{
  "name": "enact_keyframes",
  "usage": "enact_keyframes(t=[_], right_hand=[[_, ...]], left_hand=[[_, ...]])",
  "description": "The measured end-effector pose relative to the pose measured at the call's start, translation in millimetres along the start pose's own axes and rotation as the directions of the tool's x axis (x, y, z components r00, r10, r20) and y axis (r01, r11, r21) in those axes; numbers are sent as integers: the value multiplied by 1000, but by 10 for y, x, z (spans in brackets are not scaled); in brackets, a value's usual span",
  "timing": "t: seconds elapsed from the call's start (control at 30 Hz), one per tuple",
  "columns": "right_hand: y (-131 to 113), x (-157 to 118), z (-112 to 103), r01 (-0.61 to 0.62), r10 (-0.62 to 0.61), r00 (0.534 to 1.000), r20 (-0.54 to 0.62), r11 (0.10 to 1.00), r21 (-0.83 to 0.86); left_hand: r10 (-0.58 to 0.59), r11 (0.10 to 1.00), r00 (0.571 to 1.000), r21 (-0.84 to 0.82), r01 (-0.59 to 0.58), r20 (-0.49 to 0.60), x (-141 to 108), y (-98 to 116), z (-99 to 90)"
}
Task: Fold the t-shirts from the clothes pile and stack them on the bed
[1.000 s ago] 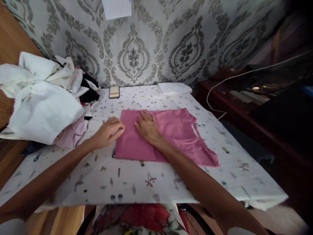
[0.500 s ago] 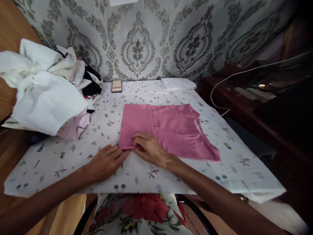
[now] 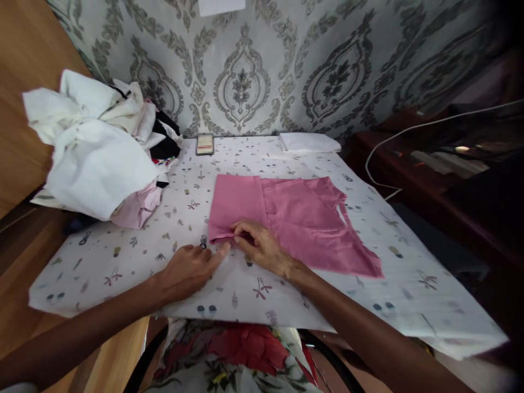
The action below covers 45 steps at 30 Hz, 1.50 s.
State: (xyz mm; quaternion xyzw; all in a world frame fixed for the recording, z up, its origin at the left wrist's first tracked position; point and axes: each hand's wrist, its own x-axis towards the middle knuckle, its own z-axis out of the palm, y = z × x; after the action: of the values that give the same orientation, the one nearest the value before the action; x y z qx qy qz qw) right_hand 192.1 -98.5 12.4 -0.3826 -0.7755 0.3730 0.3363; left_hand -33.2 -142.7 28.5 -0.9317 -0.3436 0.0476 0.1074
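Observation:
A pink garment (image 3: 305, 204) lies flat on the table, its left part folded over into a smooth band. My right hand (image 3: 262, 248) rests on the near edge of that fold, thumb and fingers pinching the cloth. Just left of it is my left hand (image 3: 190, 270), with fingers curled and the thumb stretched out to the garment's near edge. No cloth shows inside the left hand. At the right end of the garment, a narrow strip of fabric forms an opening.
A heap of mostly white clothes (image 3: 98, 169) covers the table's left side. Near the wall are a small framed card (image 3: 204, 144) and a folded white cloth (image 3: 310, 143). A white cable (image 3: 370, 158) runs over dark furniture at right. Patterned cloth (image 3: 164, 297) covers the table.
The view has shifted, so the scene sits farther right. My left thumb has moved right along the garment's near edge, off its left corner. My right hand stays at the fold.

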Motion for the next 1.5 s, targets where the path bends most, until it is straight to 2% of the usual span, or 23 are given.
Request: enact_keyframes(t=[0.1,0.17,0.33,0.5,0.63,0.73,0.8,0.87,0.93,1.0,1.07,1.13,1.2,1.3,1.5], right_hand=[[-1,2,5,-16,16,1000,-13,1000,-1],[-2,2,12,-35,35,999,-22,999,-1],[-26,-19,14,-30,30,1000,-4,999,-17],[-48,-30,0,95,-85,994,71,984,-153],[-21,-32,10,139,-120,988,97,966,-217],[11,-46,16,163,-143,985,99,955,-248],[12,-54,21,191,-168,980,105,942,-278],[-22,-53,41,220,-187,974,126,912,-346],[-100,-36,88,243,-185,968,170,858,-451],[-214,-1,166,247,-154,966,209,792,-558],[-336,50,266,239,-117,966,230,742,-627],[-440,107,369,225,-90,969,231,710,-668],[-510,155,454,220,-75,970,233,678,-701],[-555,194,525,215,-51,970,236,633,-744],[-500,189,563,179,-69,982,179,659,-730]], left_hand=[[-10,999,1000,-48,11,26,72,27,-60],[-51,996,995,-72,58,90,114,31,-97],[-243,966,930,-23,259,275,86,39,-156],[-272,962,916,67,264,294,-86,109,-141],[-268,963,908,59,264,323,-171,159,-188],[-243,960,929,-66,271,280,-193,81,-265],[-236,933,947,-223,284,216,-160,-73,-300],[-292,857,946,-401,323,140,-49,-312,-292],[-398,708,910,-591,387,118,165,-600,-235],[-503,482,843,-747,458,193,470,-879,-140],[-599,290,749,-796,531,282,818,-1090,-39],[-672,158,658,-803,575,339,1144,-1213,39],[-699,86,614,-808,582,368,1391,-1264,83],[-679,64,624,-815,576,388,1562,-1281,99],[-587,91,680,-799,595,440,1520,-1313,69]])
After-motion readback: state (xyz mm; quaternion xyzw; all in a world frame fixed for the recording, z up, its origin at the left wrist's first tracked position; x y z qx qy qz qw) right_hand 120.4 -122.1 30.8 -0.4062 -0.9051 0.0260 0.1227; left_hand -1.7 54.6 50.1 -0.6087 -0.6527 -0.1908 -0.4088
